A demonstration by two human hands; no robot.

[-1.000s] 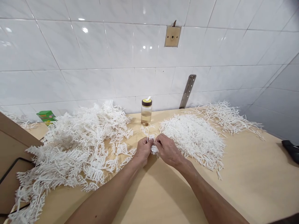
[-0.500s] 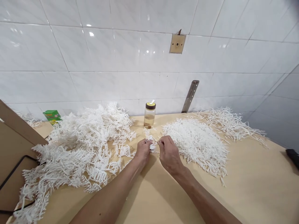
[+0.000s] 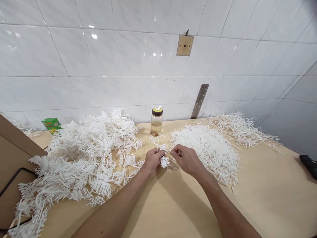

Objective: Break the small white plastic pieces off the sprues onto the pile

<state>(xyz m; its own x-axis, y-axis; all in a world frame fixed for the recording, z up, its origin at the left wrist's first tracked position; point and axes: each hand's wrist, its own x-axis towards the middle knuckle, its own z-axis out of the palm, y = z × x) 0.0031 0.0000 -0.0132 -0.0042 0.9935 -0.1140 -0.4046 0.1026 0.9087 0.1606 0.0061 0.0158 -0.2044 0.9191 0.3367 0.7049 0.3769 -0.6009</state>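
My left hand (image 3: 153,161) is closed around a small bunch of thin white branching strands (image 3: 164,161), which stick out past the thumb. Beside it, my right hand (image 3: 183,158) has its thumb and forefinger pinched together at the right ends of that bunch; whether a single strand sits in the pinch is too small to make out. A large heap of white branching strands (image 3: 94,155) lies to the left of my hands. On the right is a flatter pile of shorter white strands (image 3: 205,150), close behind my right hand.
Against the tiled wall stands a clear jar (image 3: 157,124) with a dark-rimmed yellow lid. A green box (image 3: 51,125) is at the back left, a metal bracket (image 3: 200,100) leans by the wall, more loose strands (image 3: 244,129) lie back right, and a black object (image 3: 308,165) is at the right edge.
My right hand has moved slightly right and turned flatter. More of the white bunch shows between the hands. The whole view has shifted a little.
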